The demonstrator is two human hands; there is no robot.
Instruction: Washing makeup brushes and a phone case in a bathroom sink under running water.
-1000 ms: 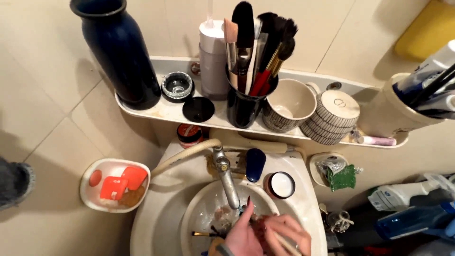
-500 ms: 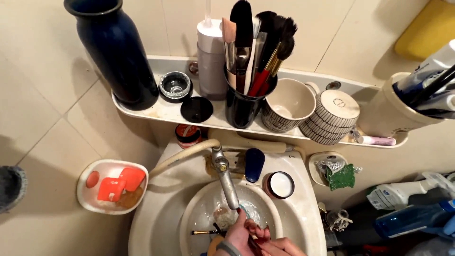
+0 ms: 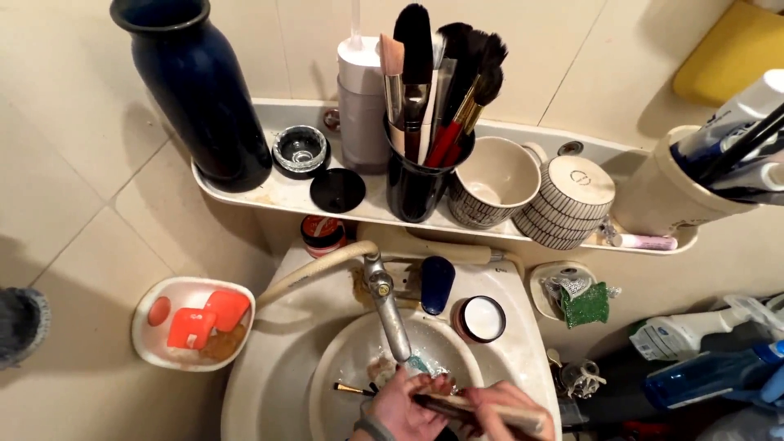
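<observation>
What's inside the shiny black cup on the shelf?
The black cup holds a bunch of makeup brushes standing bristles up, some with red handles and some with gold. Their lower ends and the cup's bottom are hidden by its dark wall.
</observation>
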